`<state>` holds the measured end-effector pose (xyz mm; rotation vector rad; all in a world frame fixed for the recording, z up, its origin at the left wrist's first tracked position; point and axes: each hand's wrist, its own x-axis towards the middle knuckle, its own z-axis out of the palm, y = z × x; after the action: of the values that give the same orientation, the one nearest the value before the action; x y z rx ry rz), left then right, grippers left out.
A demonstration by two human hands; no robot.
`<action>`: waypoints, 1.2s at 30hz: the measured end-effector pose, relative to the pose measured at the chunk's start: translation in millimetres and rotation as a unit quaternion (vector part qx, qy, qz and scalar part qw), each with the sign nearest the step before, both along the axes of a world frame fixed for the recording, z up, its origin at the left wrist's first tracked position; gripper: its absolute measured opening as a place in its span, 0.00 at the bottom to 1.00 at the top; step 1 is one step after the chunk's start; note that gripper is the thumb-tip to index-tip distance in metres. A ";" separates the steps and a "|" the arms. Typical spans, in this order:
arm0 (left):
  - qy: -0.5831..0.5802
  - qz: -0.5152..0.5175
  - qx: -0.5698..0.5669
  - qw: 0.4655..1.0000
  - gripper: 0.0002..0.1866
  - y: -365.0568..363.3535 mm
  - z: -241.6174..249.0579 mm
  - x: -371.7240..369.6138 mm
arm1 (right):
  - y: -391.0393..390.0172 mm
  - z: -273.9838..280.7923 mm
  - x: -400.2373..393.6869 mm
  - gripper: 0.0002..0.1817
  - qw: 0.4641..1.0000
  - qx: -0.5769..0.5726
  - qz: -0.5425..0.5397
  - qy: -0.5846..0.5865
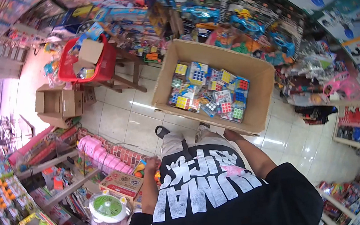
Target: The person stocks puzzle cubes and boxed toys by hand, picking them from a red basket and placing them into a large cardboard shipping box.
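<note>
A large cardboard box [256, 80] stands open in front of me. Inside it lie several packaged puzzle cubes [197, 75], some with coloured faces and some in yellow and blue packs. My right hand [232, 136] is at the near side of the box, close to its lower edge; whether it touches the cardboard is not clear, and its fingers are too small to make out. Beside my left thigh, my left hand [152, 164] is closed, with a small blue thing [143, 161] showing at its fingers. The kind of that blue thing cannot be made out.
A red basket [107, 63] rests on a wooden stool [136, 72] at the back left, beside an open smaller carton [66, 101]. Pink stacked containers [97, 152] and a green-and-white fan-like item [109, 206] stand at my left. Shelves of toys surround the tiled floor [127, 120].
</note>
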<state>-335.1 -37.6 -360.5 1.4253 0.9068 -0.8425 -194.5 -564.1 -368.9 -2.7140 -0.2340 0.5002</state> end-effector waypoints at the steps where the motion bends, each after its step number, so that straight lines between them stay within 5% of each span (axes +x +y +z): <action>1: -0.002 0.014 -0.002 1.000 0.22 -5.2 19.7 18.0 | 8.4 0.7 11.0 0.15 0.996 0.027 -0.003 0.087; 2: -0.014 0.060 0.035 0.997 0.21 -11.4 37.5 34.0 | 16.9 1.3 19.9 0.15 0.983 0.051 -0.006 0.174; 4: -0.026 0.119 0.070 0.990 0.21 -11.7 55.4 54.3 | 21.9 -28.7 26.6 0.15 0.994 0.040 0.049 0.088; 6: -0.066 0.102 0.061 0.991 0.19 1.4 62.3 60.4 | 36.7 -37.0 39.2 0.14 0.958 -0.001 -0.040 0.283; 11: -0.057 0.128 0.058 0.988 0.18 45.2 28.3 22.9 | 108.7 13.3 70.6 0.16 0.891 -0.024 -0.137 0.433; 15: -0.036 0.154 0.023 0.987 0.14 88.3 -39.3 -59.9 | 176.6 33.9 93.5 0.17 0.904 -0.028 -0.106 0.413; 21: -0.073 0.206 -0.012 0.976 0.14 130.2 -57.0 -117.9 | 255.1 7.5 118.7 0.17 0.920 0.015 -0.107 0.377; 23: -0.095 0.223 -0.014 0.970 0.14 135.0 -59.9 -134.8 | 291.3 39.5 119.9 0.16 0.920 0.014 -0.114 0.374; 28: -0.104 0.220 0.016 0.970 0.14 169.4 -33.5 -117.8 | 347.9 53.6 138.5 0.15 0.919 -0.007 -0.107 0.381; 30: 0.017 0.205 0.080 0.975 0.14 184.3 -15.2 -99.5 | 366.7 71.3 145.4 0.15 0.929 -0.020 -0.056 0.366; 36: -0.006 0.303 -0.009 0.953 0.14 214.8 -69.0 -74.3 | 386.0 33.6 171.9 0.14 0.923 -0.040 -0.030 0.381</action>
<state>-409.4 177.2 -429.5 1.0373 1.2351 -0.3750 -22.7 -178.2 -335.3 -2.3624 0.0840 1.5020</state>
